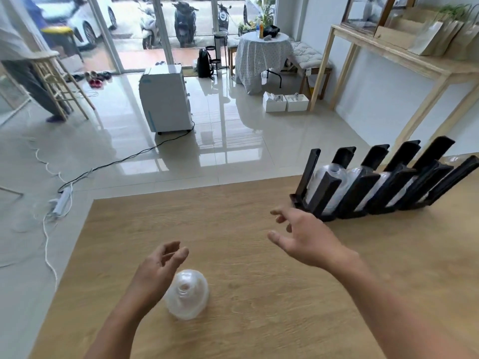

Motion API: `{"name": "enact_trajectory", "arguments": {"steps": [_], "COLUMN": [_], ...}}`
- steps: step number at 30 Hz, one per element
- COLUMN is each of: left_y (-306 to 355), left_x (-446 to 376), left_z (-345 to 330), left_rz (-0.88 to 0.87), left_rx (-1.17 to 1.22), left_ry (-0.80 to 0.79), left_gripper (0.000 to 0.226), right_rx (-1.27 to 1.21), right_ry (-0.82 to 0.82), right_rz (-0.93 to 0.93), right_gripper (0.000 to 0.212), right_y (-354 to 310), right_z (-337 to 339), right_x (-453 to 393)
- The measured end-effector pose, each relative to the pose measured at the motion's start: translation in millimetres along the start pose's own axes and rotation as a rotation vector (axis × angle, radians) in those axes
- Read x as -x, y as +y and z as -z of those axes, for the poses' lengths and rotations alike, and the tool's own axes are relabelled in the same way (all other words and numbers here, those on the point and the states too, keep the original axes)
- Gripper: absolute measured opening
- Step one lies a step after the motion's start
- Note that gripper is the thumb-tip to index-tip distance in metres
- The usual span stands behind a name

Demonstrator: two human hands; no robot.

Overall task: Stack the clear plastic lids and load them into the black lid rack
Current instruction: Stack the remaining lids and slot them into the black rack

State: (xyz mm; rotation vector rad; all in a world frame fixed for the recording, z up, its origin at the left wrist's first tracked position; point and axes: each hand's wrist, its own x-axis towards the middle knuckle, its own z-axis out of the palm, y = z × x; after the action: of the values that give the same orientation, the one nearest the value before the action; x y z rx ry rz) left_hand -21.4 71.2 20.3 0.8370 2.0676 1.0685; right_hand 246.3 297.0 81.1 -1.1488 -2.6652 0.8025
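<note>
Both hands empty, left hand (158, 265) and right hand (303, 235) with released grip, the lid stack (187, 294) sits near the surface's left edge, seemingly awaiting pickup toward the far-right black lid rack (375, 182).

No readable text, labels, brands or numbers anywhere; small tag on the wooden bench (315, 71) at the back too tiny to read.

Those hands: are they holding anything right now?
Nothing. The left hand and right hand are open and empty; the clear lids sit untouched on the table.
</note>
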Motion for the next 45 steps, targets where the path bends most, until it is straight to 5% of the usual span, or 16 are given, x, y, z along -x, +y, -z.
{"name": "enact_trajectory", "arguments": {"steps": [9, 15, 28, 45], "left_y": [-70, -93, -109, -54], "left_x": [36, 33, 22, 14], "left_z": [16, 0, -13, -80], "left_rz": [0.055, -0.119, -0.191, -0.244], "left_rx": [-0.185, -0.309, -0.38, -0.059], "left_ry": [-0.224, -0.132, -0.064, -0.304], "left_gripper": [0.13, 0.1, 0.083, 0.073], "right_rx": [-0.18, -0.136, -0.066, -0.255], "right_ry": [-0.402, -0.365, -0.157, 0.053], "right_rz": [-0.006, 0.01, 0.039, -0.127], "right_gripper": [0.112, 0.137, 0.115, 0.11], "right_y": [-57, -83, -83, -24], "right_z": [-145, -197, -223, -187], "right_x": [19, 15, 19, 63]}}
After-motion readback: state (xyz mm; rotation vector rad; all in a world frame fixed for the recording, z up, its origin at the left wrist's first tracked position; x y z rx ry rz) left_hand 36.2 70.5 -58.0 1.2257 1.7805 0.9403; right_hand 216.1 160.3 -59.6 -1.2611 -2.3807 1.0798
